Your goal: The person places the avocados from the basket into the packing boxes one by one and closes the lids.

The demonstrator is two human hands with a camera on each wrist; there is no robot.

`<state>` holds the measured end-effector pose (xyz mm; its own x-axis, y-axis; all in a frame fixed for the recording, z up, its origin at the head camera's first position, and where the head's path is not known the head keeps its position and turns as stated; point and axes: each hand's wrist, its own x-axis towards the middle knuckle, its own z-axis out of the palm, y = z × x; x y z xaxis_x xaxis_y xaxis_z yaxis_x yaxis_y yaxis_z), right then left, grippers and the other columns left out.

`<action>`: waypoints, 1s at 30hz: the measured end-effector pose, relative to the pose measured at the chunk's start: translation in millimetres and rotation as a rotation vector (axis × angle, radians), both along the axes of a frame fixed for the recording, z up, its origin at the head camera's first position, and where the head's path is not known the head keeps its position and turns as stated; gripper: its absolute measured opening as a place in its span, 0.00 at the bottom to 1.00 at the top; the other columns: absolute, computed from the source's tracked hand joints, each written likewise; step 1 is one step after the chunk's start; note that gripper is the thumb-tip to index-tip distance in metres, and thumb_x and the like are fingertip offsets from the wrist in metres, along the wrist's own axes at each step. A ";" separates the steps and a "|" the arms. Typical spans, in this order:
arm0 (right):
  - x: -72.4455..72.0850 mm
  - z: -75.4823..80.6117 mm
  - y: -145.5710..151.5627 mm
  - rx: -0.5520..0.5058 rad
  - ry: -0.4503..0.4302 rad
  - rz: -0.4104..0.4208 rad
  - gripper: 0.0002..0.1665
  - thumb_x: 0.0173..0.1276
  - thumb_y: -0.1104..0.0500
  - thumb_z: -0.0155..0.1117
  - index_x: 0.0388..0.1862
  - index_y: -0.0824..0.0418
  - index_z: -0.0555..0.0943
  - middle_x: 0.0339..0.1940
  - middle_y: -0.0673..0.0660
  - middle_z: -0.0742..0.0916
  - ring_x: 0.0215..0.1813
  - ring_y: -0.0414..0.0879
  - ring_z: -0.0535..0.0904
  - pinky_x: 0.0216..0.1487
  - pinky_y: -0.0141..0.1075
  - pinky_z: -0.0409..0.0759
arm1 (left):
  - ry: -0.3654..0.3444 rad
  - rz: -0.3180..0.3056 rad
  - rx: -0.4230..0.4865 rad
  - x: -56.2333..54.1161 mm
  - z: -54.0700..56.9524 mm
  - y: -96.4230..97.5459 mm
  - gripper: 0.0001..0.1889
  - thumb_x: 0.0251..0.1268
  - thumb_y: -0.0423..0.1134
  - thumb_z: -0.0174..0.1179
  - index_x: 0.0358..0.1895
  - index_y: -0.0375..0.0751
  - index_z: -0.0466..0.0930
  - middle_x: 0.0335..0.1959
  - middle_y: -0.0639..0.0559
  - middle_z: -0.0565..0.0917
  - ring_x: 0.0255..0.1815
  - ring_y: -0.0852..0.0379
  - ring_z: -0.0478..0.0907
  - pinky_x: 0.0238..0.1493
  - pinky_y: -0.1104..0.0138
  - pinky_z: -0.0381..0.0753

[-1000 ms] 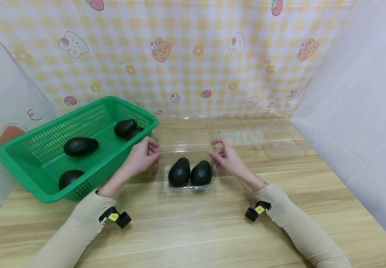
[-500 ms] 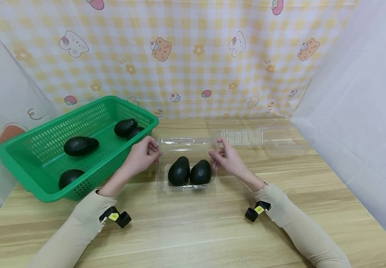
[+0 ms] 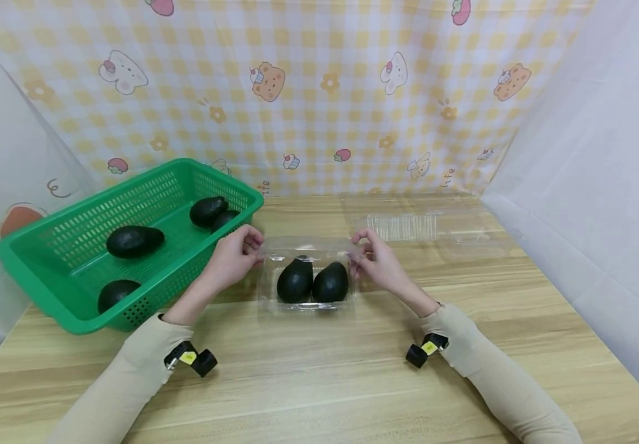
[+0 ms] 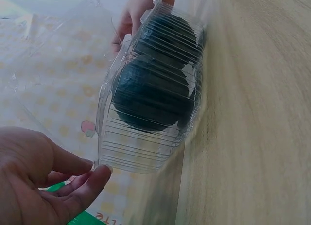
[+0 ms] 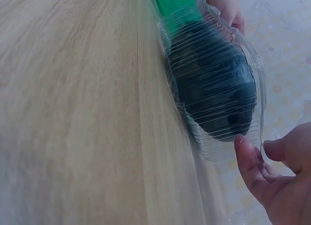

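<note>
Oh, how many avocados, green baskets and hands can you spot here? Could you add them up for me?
Avocados: 6 in view
Green basket: 1
Left hand and right hand: 2
Total: 9

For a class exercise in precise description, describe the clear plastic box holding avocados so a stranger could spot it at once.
On the pale wood-grain table, find the long green perforated plastic basket at left. Right of it, between the left hand and right hand, is a ribbed clear plastic box. Unlike the clear plastic packaging farther back right, it holds two dark pear-shaped avocados.
</note>
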<state>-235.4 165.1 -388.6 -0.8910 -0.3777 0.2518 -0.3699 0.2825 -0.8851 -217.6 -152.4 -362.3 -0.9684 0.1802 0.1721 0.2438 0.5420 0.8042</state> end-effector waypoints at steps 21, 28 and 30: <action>0.8 3.7 -1.1 0.033 -0.068 -0.084 0.06 0.78 0.66 0.54 0.48 0.69 0.75 0.38 0.67 0.86 0.34 0.46 0.82 0.39 0.46 0.86 | -0.069 -0.059 -0.050 0.5 6.9 -6.1 0.09 0.78 0.33 0.53 0.51 0.30 0.76 0.39 0.41 0.82 0.35 0.49 0.82 0.40 0.61 0.80; 4.5 8.1 -1.1 0.081 -0.060 -0.078 0.09 0.73 0.67 0.59 0.49 0.69 0.75 0.32 0.62 0.85 0.27 0.48 0.80 0.34 0.48 0.85 | -0.123 -0.101 -0.090 1.2 9.1 -9.5 0.15 0.78 0.36 0.54 0.58 0.28 0.73 0.45 0.38 0.82 0.37 0.49 0.84 0.45 0.55 0.82; 2.2 5.5 0.8 0.087 -0.065 -0.067 0.11 0.72 0.67 0.59 0.51 0.69 0.74 0.28 0.57 0.84 0.26 0.51 0.81 0.31 0.45 0.84 | -0.139 -0.115 -0.109 1.3 10.4 -10.7 0.17 0.78 0.37 0.53 0.60 0.27 0.72 0.44 0.38 0.82 0.36 0.50 0.84 0.46 0.56 0.82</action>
<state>-233.3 166.0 -383.1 -0.9284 -0.3347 0.1616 -0.2902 0.3810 -0.8778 -216.2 -163.1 -351.9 -0.9535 0.3012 0.0118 0.1999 0.6025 0.7727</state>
